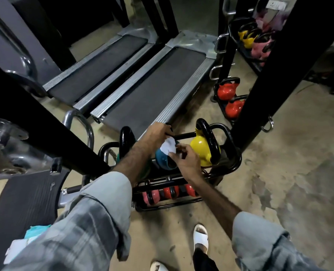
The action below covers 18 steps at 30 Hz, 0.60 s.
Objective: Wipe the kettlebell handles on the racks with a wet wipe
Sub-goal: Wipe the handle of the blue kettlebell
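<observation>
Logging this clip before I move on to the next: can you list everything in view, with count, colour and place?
wet wipe: 1, white, held between both hands over the blue kettlebell
blue kettlebell: 1, top shelf of the near rack
yellow kettlebell: 1, black handle, top shelf, right of the blue one
small kettlebells: 3, pink and red, lower shelf
near rack: 1, black, centre floor
red kettlebells: 2, second rack behind
treadmills: 2, grey, upper centre
wipe packet: 1, teal and white, lower left
sandals: 2, white, bottom
left hand: holds the wipe's upper edge
right hand: pinches the wipe's lower edge
</observation>
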Motion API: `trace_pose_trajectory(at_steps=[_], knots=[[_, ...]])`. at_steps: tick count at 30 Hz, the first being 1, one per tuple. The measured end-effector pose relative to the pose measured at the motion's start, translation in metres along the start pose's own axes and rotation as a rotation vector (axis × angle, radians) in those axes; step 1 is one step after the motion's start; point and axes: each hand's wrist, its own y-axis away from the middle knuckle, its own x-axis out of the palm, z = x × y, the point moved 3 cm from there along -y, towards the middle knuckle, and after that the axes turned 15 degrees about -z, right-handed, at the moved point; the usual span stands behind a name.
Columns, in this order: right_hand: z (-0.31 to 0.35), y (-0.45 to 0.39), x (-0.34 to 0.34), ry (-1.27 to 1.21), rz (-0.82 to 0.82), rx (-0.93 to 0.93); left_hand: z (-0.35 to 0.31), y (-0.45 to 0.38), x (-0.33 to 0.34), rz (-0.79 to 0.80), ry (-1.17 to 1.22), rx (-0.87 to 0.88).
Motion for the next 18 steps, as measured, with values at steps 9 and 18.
trace_pose_trajectory(at_steps=[9, 18], knots=[[-0.029, 0.023, 0.003, -0.138, -0.104, 0.159, 0.007, -0.003, 0.003, -0.047, 0.092, -0.039], [-0.027, 0.046, 0.012, -0.168, -0.169, 0.074, 0.010, 0.002, 0.007, -0.073, 0.193, -0.097]])
